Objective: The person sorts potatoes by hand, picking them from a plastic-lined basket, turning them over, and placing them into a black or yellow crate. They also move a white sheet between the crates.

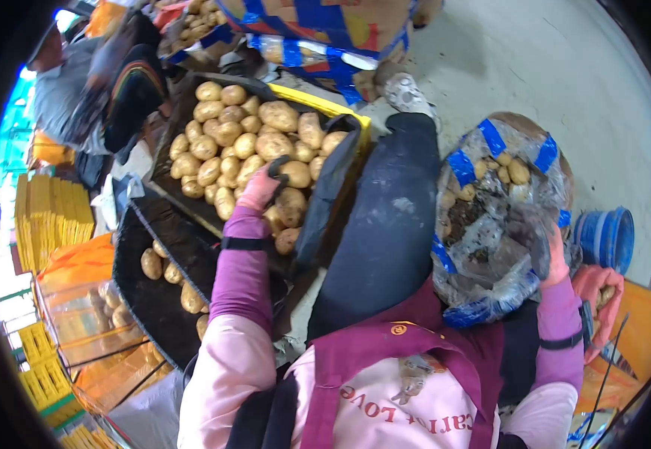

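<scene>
While my left hand [259,187] pinched a potato [294,173] at the crate's [325,105] near edge, my right hand [542,247] gripped the bag [490,217] rim; I judged steadier bag support advisable.

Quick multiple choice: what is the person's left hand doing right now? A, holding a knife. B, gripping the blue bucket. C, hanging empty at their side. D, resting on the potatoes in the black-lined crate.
D: the gloved left hand lies on the potatoes heaped in the black-lined crate, while the right hand grips a plastic bag of potatoes.
</scene>
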Demonstrator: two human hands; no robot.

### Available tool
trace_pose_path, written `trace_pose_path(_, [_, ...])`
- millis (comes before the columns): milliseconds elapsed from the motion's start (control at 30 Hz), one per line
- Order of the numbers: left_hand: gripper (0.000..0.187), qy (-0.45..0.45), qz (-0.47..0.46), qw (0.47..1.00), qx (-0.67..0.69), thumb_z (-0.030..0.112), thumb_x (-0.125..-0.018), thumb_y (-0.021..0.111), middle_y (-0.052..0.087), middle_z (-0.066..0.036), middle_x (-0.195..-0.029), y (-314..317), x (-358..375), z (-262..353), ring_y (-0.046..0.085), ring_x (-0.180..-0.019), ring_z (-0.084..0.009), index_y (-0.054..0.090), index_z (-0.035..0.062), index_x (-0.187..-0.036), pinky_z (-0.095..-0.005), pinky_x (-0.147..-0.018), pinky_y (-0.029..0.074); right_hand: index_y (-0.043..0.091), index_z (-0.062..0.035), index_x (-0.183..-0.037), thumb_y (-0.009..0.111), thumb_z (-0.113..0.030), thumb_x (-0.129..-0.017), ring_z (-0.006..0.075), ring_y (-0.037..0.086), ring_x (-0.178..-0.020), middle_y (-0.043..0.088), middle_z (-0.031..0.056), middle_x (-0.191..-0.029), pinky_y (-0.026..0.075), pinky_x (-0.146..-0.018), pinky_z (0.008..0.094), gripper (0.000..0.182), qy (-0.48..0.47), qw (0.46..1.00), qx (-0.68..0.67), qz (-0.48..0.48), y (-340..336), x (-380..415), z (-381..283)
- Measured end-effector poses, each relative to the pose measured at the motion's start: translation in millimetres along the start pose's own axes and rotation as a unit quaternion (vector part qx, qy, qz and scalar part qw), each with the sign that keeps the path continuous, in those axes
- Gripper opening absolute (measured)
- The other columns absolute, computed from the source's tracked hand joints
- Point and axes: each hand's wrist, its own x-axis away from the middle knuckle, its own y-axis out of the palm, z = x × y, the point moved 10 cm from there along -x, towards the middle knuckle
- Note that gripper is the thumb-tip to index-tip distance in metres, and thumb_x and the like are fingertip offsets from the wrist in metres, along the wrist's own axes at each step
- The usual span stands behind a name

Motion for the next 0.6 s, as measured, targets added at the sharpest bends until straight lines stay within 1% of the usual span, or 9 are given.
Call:
trace_pose_path(67, [0.044, 0.056, 0.024, 0.992, 0.112, 0.020, -0.082, 0.069, 0.067, -0.007, -0.093, 7, -23, -34, 0.059, -0.080, -0.0133, 0.060, 0.0089, -0.124, -0.0287, -0.075, 0.049, 0.055, -0.0002, -0.125, 0.055, -0.036, -0.095, 0.0182, 0.063, -0.091, 0.063, 0.0113, -0.114, 0.052, -0.082, 0.0323, 0.047, 0.011, 1.000, -0.006, 0.018, -7, -18, 6])
trace_pose_path(200, [0.042, -0.011, 0.034, 0.993, 0.114, 0.024, -0.085, 0.068, 0.065, -0.001, -0.083, 8, -18, -52, 0.059, -0.076, -0.0093, 0.061, 0.0073, -0.124, -0.0253, -0.066, 0.049, 0.056, -0.0014, -0.125, 0.055, -0.034, -0.095, 0.0205, 0.064, -0.090, 0.063, 0.0117, -0.114, 0.053, -0.082, 0.0339, 0.044, 0.078, 0.995, -0.062, 0.003, -18, -58, 48])
trace_pose_path(267, [0.047, -0.035, 0.165, 0.979, -0.116, 0.033, -0.084, 0.069, 0.069, -0.008, -0.092, -7, -6, -50, 0.064, -0.085, -0.0186, 0.062, 0.0036, -0.120, -0.0316, -0.077, 0.051, 0.056, -0.0020, -0.124, 0.056, -0.031, -0.095, 0.0212, 0.064, -0.089, 0.063, 0.0117, -0.113, 0.053, -0.081, 0.0337, 0.041, 0.100, 0.986, -0.130, -0.033, -34, -78, 89])
trace_pose_path(300, [0.052, -0.031, 0.152, 0.987, 0.040, 0.041, -0.082, 0.069, 0.068, -0.017, -0.103, 5, -3, -47, 0.065, -0.097, -0.0293, 0.063, 0.0063, -0.120, -0.0377, -0.087, 0.049, 0.056, -0.0020, -0.124, 0.056, -0.029, -0.095, 0.0212, 0.065, -0.087, 0.064, 0.0112, -0.111, 0.054, -0.079, 0.0336, 0.040, 0.117, 0.978, -0.168, -0.032, -39, -85, 101])
trace_pose_path(367, [0.054, -0.051, 0.161, 0.984, -0.061, 0.043, -0.081, 0.069, 0.067, -0.020, -0.106, -1, 6, -29, 0.064, -0.100, -0.0322, 0.062, 0.0073, -0.121, -0.0393, -0.087, 0.048, 0.056, -0.0020, -0.124, 0.057, -0.028, -0.095, 0.0213, 0.065, -0.086, 0.065, 0.0108, -0.109, 0.054, -0.077, 0.0334, 0.039, 0.137, 0.967, -0.212, -0.027, -40, -92, 116])
trace_pose_path(467, [0.054, -0.073, 0.146, 0.967, -0.198, 0.047, -0.082, 0.066, 0.068, -0.021, -0.101, -4, -13, -72, 0.063, -0.099, -0.0374, 0.062, 0.0085, -0.120, -0.0439, -0.085, 0.049, 0.058, -0.0039, -0.121, 0.060, -0.028, -0.093, 0.0186, 0.065, -0.078, 0.068, 0.0071, -0.098, 0.053, -0.068, 0.0304, 0.037, 0.084, 0.994, -0.066, 0.027, -57, -116, 126])
trace_pose_path(500, [0.053, -0.080, 0.107, 0.967, -0.218, 0.041, -0.083, 0.066, 0.066, -0.023, -0.103, -3, -4, -36, 0.063, -0.100, -0.0378, 0.060, 0.0060, -0.121, -0.0452, -0.084, 0.050, 0.060, -0.0042, -0.119, 0.061, -0.029, -0.093, 0.0169, 0.066, -0.077, 0.068, 0.0057, -0.095, 0.052, -0.066, 0.0298, 0.036, 0.045, 0.998, -0.007, 0.033, -76, -130, 134])
trace_pose_path(567, [0.051, -0.044, 0.100, 0.958, -0.266, 0.038, -0.087, 0.061, 0.066, -0.023, -0.102, -5, 0, -8, 0.063, -0.098, -0.0384, 0.058, 0.0000, -0.121, -0.0435, -0.085, 0.050, 0.061, 0.0022, -0.112, 0.065, -0.038, -0.087, 0.0351, 0.066, -0.088, 0.068, 0.0222, -0.095, 0.051, -0.074, 0.0429, 0.048, -0.067, 0.925, 0.331, 0.175, -145, -162, 160])
trace_pose_path(600, [0.046, 0.031, 0.187, 0.948, -0.255, 0.032, -0.089, 0.061, 0.066, -0.021, -0.102, -13, 6, 19, 0.064, -0.097, -0.0344, 0.058, -0.0008, -0.121, -0.0411, -0.085, 0.050, 0.062, 0.0002, -0.111, 0.065, -0.036, -0.086, 0.0419, 0.062, -0.093, 0.065, 0.0267, -0.097, 0.050, -0.079, 0.0473, 0.045, -0.070, 0.898, 0.396, 0.180, -130, -155, 130])
